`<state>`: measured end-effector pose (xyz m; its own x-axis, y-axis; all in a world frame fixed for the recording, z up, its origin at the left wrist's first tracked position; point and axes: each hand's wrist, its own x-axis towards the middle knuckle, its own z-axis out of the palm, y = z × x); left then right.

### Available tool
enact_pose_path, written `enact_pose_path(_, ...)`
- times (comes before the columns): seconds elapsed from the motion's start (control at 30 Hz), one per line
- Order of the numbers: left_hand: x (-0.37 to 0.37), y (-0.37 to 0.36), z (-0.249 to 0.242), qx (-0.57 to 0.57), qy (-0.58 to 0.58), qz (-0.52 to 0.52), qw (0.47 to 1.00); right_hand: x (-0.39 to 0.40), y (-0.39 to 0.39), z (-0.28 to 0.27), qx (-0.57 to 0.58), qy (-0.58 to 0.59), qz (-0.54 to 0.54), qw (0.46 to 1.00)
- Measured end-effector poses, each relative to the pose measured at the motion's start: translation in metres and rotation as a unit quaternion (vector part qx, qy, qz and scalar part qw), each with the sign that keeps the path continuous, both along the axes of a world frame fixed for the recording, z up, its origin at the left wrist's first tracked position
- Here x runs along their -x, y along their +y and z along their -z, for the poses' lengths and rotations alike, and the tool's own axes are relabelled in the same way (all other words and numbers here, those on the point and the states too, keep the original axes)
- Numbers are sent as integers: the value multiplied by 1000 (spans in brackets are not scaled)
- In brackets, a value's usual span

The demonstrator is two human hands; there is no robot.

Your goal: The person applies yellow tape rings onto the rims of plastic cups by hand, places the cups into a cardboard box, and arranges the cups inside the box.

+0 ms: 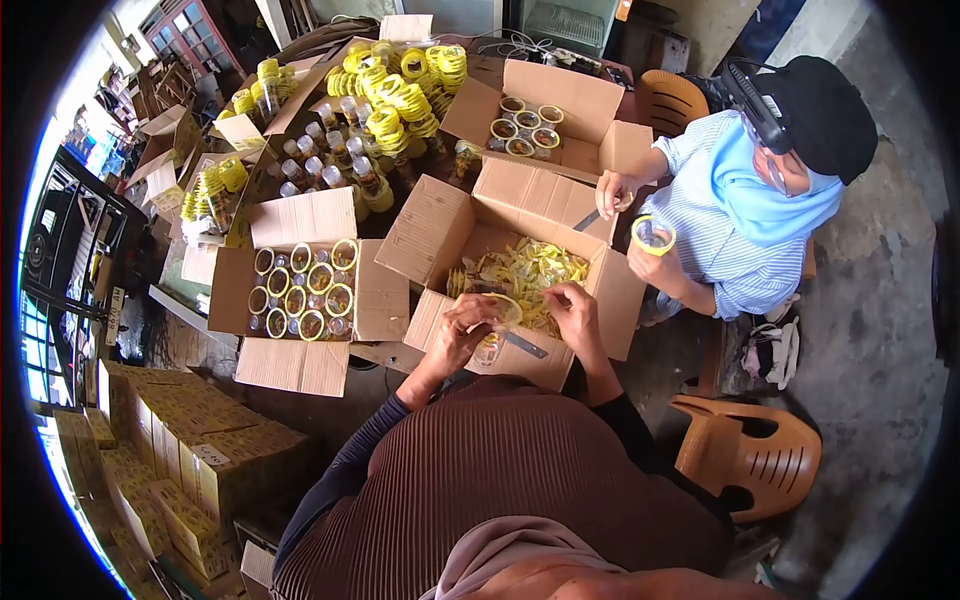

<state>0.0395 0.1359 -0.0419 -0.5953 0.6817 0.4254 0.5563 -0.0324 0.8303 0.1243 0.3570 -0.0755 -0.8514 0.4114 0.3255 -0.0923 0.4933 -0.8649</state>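
My left hand [466,328] is wrapped round a clear plastic cup [489,349] with a yellow rim, held over the near flap of an open cardboard box [430,235]. A grey metal blade [525,345] sticks out to the right beside the cup. My right hand [574,312] is raised over the right part of the same box, its fingers pinched together; what they hold, if anything, is too small to name. Inside the box lies a heap of yellow and clear scraps [530,268], below both hands.
Cups fill a box [228,290] at the left and another [590,100] behind. Stacked yellow rings [405,105] stand at the back. A co-worker [735,200] at the right holds a cup [654,234]. An orange chair [720,440] is at the lower right.
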Motion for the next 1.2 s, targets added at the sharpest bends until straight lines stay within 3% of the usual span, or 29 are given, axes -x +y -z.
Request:
enact_pose_path(0.07,3,-5,8,16,-51,-14,998,-3,-1,-8,9,-21,-13,1000)
enact_pose_path(0.13,3,-5,10,6,-68,-16,998,-3,-12,-26,42,33,-87,995)
enact_pose_path(0.2,3,-4,5,4,-90,-20,996,-4,-25,-42,-3,54,-137,989)
enact_pose_path(0.43,-1,-1,-7,53,-98,-20,994,-6,-39,-44,-91,69,-154,982)
enact_pose_path(0.5,-4,-2,-14,75,-208,-21,975,-5,-39,-45,-88,64,-153,982)
enact_pose_path(0.63,2,-3,7,67,-232,-12,970,-5,-34,-37,-9,47,-141,989)
enact_pose_path(0.7,5,-3,15,10,-353,22,935,-3,-34,-35,13,43,-116,992)
enact_pose_path(0.8,7,-3,22,-65,-423,58,902,-4,-36,-42,35,22,-123,992)
enact_pose_path(0.93,6,1,18,-78,-361,64,927,-1,-33,-31,-11,47,-135,990)
enact_pose_path(1.07,5,3,-1,-83,-395,69,912,-2,-34,-42,-69,81,-121,987)
enact_pose_path(1.13,5,4,-10,-64,-378,135,913,-4,-36,-48,-92,77,-124,985)
enact_pose_path(1.2,6,4,-9,-58,-332,100,936,-5,-39,-54,-80,101,-148,981)
